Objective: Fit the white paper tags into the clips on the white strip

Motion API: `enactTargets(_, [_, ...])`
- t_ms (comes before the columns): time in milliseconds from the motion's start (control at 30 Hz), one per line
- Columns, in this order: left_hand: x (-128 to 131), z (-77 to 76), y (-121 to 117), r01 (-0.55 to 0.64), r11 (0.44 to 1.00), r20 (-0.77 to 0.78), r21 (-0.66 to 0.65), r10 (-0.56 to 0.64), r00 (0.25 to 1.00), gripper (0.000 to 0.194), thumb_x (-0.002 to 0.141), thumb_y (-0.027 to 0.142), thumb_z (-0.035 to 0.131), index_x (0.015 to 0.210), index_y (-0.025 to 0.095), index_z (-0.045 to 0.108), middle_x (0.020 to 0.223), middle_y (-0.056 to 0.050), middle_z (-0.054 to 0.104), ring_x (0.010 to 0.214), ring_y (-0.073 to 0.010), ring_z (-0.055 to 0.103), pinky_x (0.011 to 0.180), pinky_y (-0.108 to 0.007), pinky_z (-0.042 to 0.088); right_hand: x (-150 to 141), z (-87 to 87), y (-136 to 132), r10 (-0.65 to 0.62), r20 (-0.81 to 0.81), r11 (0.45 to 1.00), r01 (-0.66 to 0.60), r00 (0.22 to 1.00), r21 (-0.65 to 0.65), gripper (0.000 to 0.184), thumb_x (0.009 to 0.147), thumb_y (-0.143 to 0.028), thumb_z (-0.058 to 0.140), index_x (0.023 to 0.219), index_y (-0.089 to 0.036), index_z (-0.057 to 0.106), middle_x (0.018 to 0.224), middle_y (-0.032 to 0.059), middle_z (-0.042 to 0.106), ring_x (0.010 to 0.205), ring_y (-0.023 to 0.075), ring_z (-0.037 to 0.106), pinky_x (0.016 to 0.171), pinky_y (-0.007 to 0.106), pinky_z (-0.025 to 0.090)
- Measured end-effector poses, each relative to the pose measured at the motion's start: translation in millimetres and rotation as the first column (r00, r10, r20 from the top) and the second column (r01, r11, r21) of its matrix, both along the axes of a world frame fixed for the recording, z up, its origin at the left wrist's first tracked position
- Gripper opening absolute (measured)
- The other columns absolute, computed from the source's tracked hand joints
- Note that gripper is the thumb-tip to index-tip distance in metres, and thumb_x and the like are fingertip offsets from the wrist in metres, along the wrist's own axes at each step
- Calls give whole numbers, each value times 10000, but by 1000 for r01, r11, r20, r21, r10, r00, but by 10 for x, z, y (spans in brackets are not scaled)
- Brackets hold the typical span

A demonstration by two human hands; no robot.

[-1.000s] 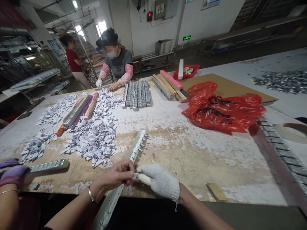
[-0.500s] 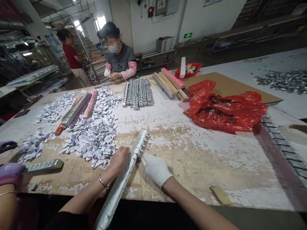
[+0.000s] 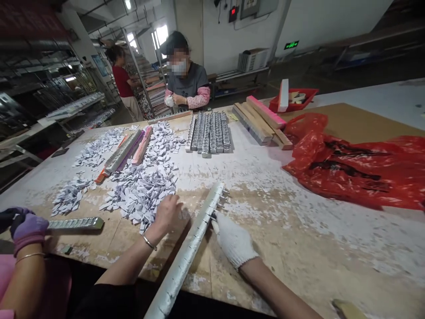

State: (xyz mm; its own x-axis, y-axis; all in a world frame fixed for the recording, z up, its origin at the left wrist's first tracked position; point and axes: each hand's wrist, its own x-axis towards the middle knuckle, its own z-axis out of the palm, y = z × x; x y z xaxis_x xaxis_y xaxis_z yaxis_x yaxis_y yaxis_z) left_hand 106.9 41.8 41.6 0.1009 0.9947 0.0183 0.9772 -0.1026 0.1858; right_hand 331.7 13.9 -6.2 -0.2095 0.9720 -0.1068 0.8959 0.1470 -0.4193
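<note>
A long silver metal strip (image 3: 192,248) lies diagonally on the worn table (image 3: 299,239), with small clips sticking out along its far right edge. My bare left hand (image 3: 168,212) reaches to the pile of small white paper tags (image 3: 142,195), fingers resting on its near edge. Whether it grips a tag is hidden. My right hand (image 3: 232,239), in a white knit glove, lies beside the strip with its fingertips touching the strip's right edge near the clips.
A row of silver strips (image 3: 209,133) lies mid-table, with wooden and pink bars (image 3: 262,119) and a red plastic bag (image 3: 358,164) to the right. A person in purple gloves (image 3: 26,228) at my left holds a short strip (image 3: 75,223). A masked person (image 3: 186,84) sits opposite.
My hands left the near end of the strip. The left went forward and left to the paper tags; the right moved up along the strip's right edge. The view shifted right.
</note>
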Motion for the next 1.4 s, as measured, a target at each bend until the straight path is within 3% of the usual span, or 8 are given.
enactTargets(267, [-417, 40, 235, -132, 991, -200, 35, 136, 970, 147, 815, 41, 526, 886, 136, 612, 921, -142, 626, 953, -290, 591, 821, -380, 435, 129, -26, -116, 43, -249, 997, -27, 968, 67, 628, 898, -193, 558, 1499, -180, 373, 1219, 131, 683, 1114, 264, 643, 904, 355, 486])
enactTargets(533, [-12, 278, -173, -41, 996, 217, 82, 23, 976, 198, 878, 32, 430, 947, 171, 553, 990, -99, 606, 870, -187, 594, 755, -300, 467, 103, 177, -285, 182, -356, 966, -99, 917, 237, 527, 923, -211, 491, 1450, -226, 467, 1319, 113, 635, 1167, 247, 626, 968, 371, 508])
enactTargets(633, [306, 317, -472, 64, 982, 786, -177, 102, 610, 128, 818, 146, 615, 908, 182, 533, 783, -26, 596, 695, -160, 594, 648, -279, 466, 49, 187, -338, 314, -309, 884, -158, 898, 440, 494, 933, -217, 455, 1423, -237, 514, 1412, 117, 570, 1229, 265, 589, 990, 388, 507])
enactTargets(700, [454, 321, -634, 197, 926, 917, -321, 252, 310, 184, 777, 228, 696, 852, 174, 537, 671, 14, 562, 605, -136, 573, 618, -268, 459, 43, 156, -381, 400, -266, 834, -229, 877, 502, 434, 932, -209, 435, 1331, -220, 605, 1275, 115, 669, 1109, 255, 660, 919, 357, 545])
enactTargets(767, [529, 337, -748, 262, 903, 934, -341, 295, 200, 221, 764, 290, 731, 814, 155, 564, 656, 4, 581, 597, -129, 575, 634, -269, 461, 64, 127, -426, 436, -261, 833, -276, 861, 480, 384, 925, -201, 431, 1224, -213, 670, 1099, 92, 742, 965, 230, 708, 842, 312, 563])
enactTargets(1000, [549, 524, -889, 222, 973, 766, -61, -97, 636, 217, 907, 347, 591, 774, 175, 601, 737, -13, 583, 696, -135, 521, 656, -250, 400, 258, 303, -540, 402, -360, 900, -290, 842, 325, 411, 904, -197, 440, 1252, -216, 658, 1203, 81, 718, 1094, 216, 670, 962, 313, 502])
enactTargets(1333, [489, 188, -877, 682, 560, 815, -470, 572, 92, 447, 662, 445, 861, 750, 178, 513, 582, 64, 457, 437, -50, 381, 469, -209, 312, 424, 617, -660, 339, -680, 881, -474, 650, -13, 249, 959, -352, 479, 862, -216, 663, 760, -12, 699, 669, 135, 626, 639, 222, 457])
enactTargets(1400, [548, 148, -887, 666, 580, 808, -470, 587, 59, 484, 630, 460, 876, 737, 183, 494, 554, 70, 441, 428, -52, 370, 460, -207, 310, 418, 605, -651, 295, -715, 891, -453, 634, -33, 255, 951, -352, 490, 803, -211, 641, 684, -27, 664, 601, 120, 591, 595, 216, 429])
